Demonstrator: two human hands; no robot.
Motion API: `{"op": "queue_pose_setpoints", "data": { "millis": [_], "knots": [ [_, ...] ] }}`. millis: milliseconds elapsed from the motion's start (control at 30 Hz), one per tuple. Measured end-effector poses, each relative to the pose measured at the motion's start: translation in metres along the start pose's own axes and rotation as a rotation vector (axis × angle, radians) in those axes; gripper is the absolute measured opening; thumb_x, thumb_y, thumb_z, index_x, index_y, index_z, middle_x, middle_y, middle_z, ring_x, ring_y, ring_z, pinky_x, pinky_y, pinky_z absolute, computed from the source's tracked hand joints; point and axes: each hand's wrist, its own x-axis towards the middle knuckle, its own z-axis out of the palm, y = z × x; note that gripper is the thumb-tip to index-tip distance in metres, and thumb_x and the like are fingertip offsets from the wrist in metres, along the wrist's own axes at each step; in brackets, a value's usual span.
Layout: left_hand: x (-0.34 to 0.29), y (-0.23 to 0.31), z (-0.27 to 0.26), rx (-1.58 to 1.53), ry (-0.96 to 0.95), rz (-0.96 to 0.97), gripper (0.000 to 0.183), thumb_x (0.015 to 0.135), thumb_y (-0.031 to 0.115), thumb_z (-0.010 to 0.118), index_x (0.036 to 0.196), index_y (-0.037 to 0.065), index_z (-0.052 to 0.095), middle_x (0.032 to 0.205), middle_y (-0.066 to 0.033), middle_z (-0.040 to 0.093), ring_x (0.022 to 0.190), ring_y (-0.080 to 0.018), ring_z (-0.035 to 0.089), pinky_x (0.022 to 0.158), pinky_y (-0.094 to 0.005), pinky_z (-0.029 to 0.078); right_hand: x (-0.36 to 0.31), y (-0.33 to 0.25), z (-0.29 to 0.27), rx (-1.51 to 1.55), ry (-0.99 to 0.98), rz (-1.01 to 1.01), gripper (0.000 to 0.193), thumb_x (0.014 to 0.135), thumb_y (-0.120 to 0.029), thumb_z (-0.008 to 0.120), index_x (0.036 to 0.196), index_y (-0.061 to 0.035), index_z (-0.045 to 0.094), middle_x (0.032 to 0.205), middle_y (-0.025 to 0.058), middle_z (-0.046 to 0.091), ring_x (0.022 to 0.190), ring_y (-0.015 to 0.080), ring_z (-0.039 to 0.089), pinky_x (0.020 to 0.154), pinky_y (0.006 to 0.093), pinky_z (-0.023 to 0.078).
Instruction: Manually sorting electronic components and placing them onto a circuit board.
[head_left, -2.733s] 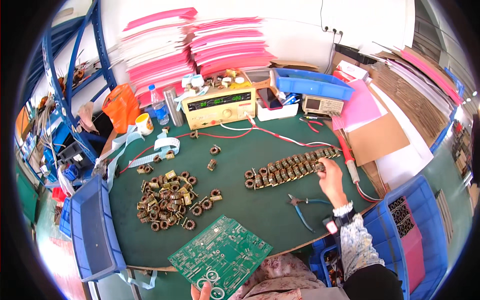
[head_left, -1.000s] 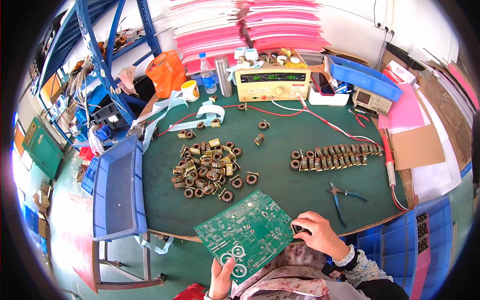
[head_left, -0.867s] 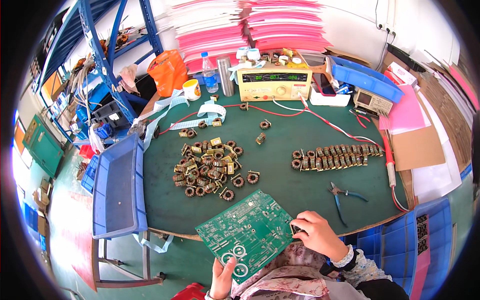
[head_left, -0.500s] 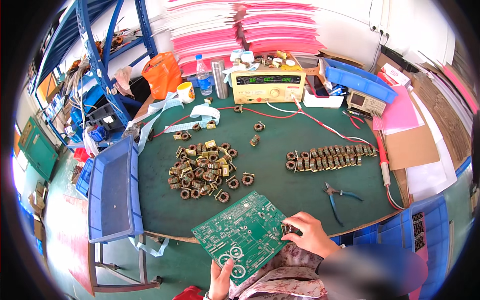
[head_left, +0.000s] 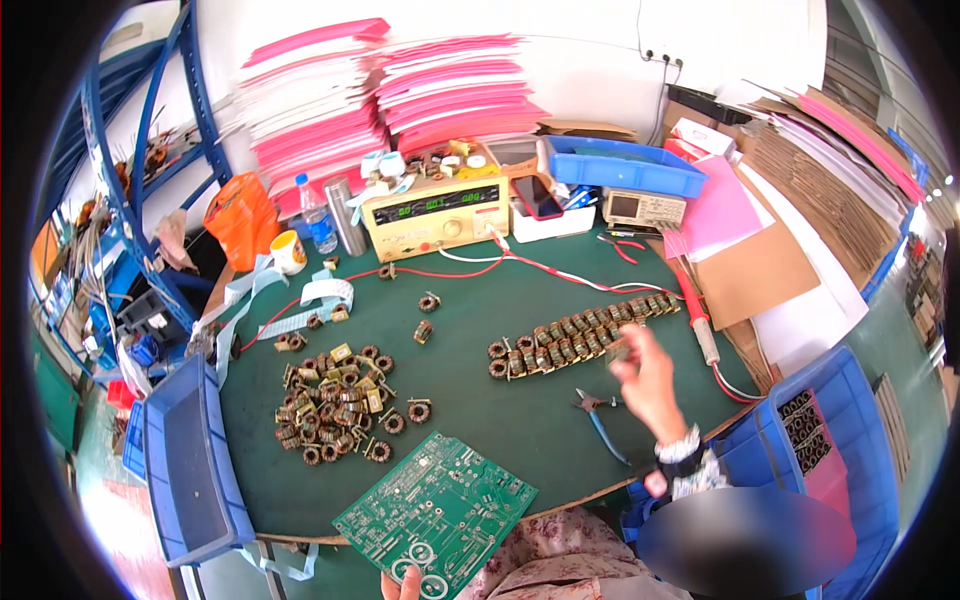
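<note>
A green circuit board [head_left: 440, 515] is tilted over the table's front edge. My left hand [head_left: 402, 584] grips its near-left corner, thumb on top, next to white printed rings. My right hand [head_left: 648, 385], smeared by motion, reaches over the table to the near side of a double row of copper-wound toroidal coils [head_left: 560, 343]. A toroidal coil [head_left: 620, 353] appears pinched at its fingertips, partly hidden and blurred. Left of the row lies a loose pile of similar coils [head_left: 335, 405]. Blue-handled pliers [head_left: 603, 428] lie just left of my right wrist.
A bench power supply [head_left: 440, 220] stands at the back, its red and white leads crossing the green tabletop [head_left: 500, 450]. Blue bins [head_left: 190, 460] flank the table. Behind are a bottle [head_left: 317, 222], a steel flask [head_left: 346, 218], stacked pink sheets [head_left: 455, 95] and a small meter [head_left: 643, 208].
My right hand has moved from the board's right edge out to the coil row, carrying the coil. My left hand still holds the board. The view has turned to the right.
</note>
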Motion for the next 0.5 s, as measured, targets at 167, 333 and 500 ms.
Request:
{"op": "queue_pose_setpoints", "data": {
  "millis": [167, 333, 500],
  "knots": [
    [0.005, -0.008, 0.0, -0.046, 0.007, -0.031, 0.032, 0.088, 0.003, 0.048, 0.12, 0.0, 0.053, 0.121, -0.0197, 0.051, 0.105, -0.0302, 0.053, 0.086, -0.0364, 0.044, 0.05, 0.12, -0.029, -0.54, 0.021, -0.029, 0.042, 0.062, 0.013, 0.058, 0.099, -0.0056, 0.05, 0.085, 0.0174, 0.06, 0.083, 0.0368, 0.057, 0.07, 0.0439, 0.046],
    [0.004, -0.005, 0.0, 0.249, 0.01, 0.136, 0.03, 0.087, 0.004, 0.049, 0.116, -0.001, 0.055, 0.115, -0.0179, 0.053, 0.101, -0.0294, 0.053, 0.083, -0.036, 0.044, 0.065, 0.14, -0.019, -0.379, -0.125, 0.035, 0.054, 0.062, 0.015, 0.058, 0.111, -0.0058, 0.053, 0.1, 0.02, 0.059, 0.094, 0.039, 0.057, 0.08, 0.0434, 0.047],
    [0.005, 0.0, 0.009, 0.05, 0.045, 0.065, 0.025, 0.092, 0.014, 0.048, 0.111, -0.002, 0.055, 0.105, -0.0095, 0.056, 0.09, -0.0184, 0.054, 0.075, -0.0316, 0.045, 0.067, 0.058, -0.001, -0.629, -0.146, -0.11, 0.048, 0.066, 0.013, 0.059, 0.111, -0.0036, 0.054, 0.11, 0.0162, 0.057, 0.102, 0.0347, 0.054, 0.085, 0.0398, 0.046]
  ]
}}
